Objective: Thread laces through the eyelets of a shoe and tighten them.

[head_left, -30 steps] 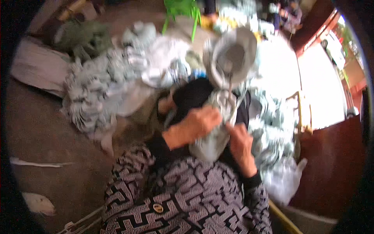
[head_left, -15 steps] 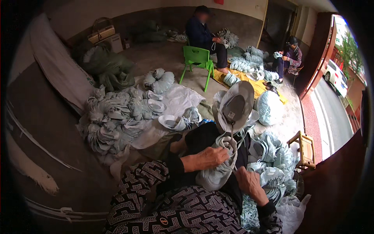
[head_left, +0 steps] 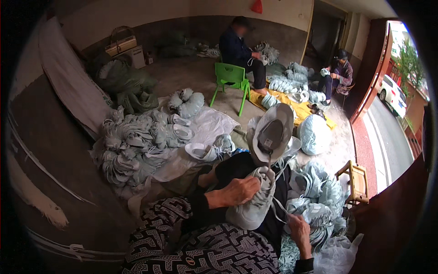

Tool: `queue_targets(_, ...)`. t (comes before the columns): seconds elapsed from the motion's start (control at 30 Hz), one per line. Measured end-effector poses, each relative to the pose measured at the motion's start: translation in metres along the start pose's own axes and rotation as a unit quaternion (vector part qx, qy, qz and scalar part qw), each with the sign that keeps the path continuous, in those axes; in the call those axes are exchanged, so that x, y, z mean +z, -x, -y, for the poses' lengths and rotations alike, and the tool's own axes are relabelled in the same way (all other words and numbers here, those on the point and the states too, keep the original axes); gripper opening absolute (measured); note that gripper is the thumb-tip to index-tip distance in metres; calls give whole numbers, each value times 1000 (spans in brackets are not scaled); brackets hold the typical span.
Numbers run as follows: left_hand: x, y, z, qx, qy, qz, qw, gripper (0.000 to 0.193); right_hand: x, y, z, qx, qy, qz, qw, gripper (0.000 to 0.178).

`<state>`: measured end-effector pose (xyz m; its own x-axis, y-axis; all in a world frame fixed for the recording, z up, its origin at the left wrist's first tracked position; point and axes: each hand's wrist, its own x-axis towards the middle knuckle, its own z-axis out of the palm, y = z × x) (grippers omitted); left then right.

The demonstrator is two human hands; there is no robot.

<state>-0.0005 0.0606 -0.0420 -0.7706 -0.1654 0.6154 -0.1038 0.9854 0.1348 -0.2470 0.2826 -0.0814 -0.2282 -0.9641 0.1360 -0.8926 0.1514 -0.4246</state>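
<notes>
A pale grey-white lace-up shoe (head_left: 250, 213) rests on my lap, toe toward me. Closed fingers of my left hand (head_left: 238, 191) grip its lacing area from the left; whether they also pinch a lace is hidden. A white shoelace (head_left: 277, 211) leads from the shoe down to my right hand (head_left: 300, 230), whose fingers are closed on it, off to the right and apart from the shoe. Just beyond stands a second pale shoe (head_left: 272, 134) with its opening and insole facing me, close against the heel end of the first.
Heaped pale shoe uppers (head_left: 127, 146) lie at left on a white sheet (head_left: 212, 119); more bundles (head_left: 319, 182) crowd my right beside a small wooden stool (head_left: 353, 183). Ahead are a green chair (head_left: 230, 75) and two seated people (head_left: 239, 43) handling shoes. A doorway opens onto a road (head_left: 388, 132).
My right hand has moved down and to the right, away from the shoe, drawing the lace out longer. The left hand and shoe have shifted slightly left and down.
</notes>
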Motion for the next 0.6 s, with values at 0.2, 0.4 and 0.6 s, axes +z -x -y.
queue_targets(0.2, -7, -7, -4, -31, 46, 8, 998, 18, 15, -60, 80, -32, -265, -106, 958, 31)
queue_targets(0.4, -8, -22, -1, -60, 32, 196, 978, 10, 32, -69, 78, 12, -204, -85, 975, 19)
queue_targets(0.6, -7, -26, -3, 9, -9, 183, 983, 9, 18, -22, 53, -88, -138, -95, 982, 8)
